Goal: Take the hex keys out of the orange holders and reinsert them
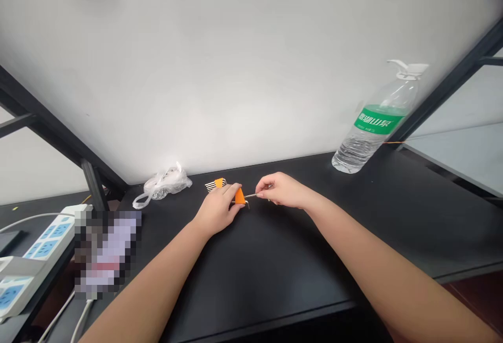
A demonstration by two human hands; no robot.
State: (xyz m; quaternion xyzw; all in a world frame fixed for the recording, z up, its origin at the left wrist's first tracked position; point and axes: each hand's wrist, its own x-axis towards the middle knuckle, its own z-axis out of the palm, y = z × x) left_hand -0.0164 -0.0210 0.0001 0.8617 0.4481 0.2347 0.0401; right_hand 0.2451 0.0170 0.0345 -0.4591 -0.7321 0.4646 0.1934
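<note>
Near the back of the black table, my left hand is closed on an orange hex key holder. A short bent metal end shows just below its right edge. Past the fingers, several silver hex keys fan out beside another orange piece; whether the two orange pieces are joined is hidden by my left hand. My right hand pinches the right end of a thin metal hex key, whose left end meets the orange holder.
A crumpled clear plastic bag lies left of my hands. On the right stands a large water bottle with a green label. White power strips, cables and a blurred-out flat object sit at left. Dark metal frame bars rise on both sides.
</note>
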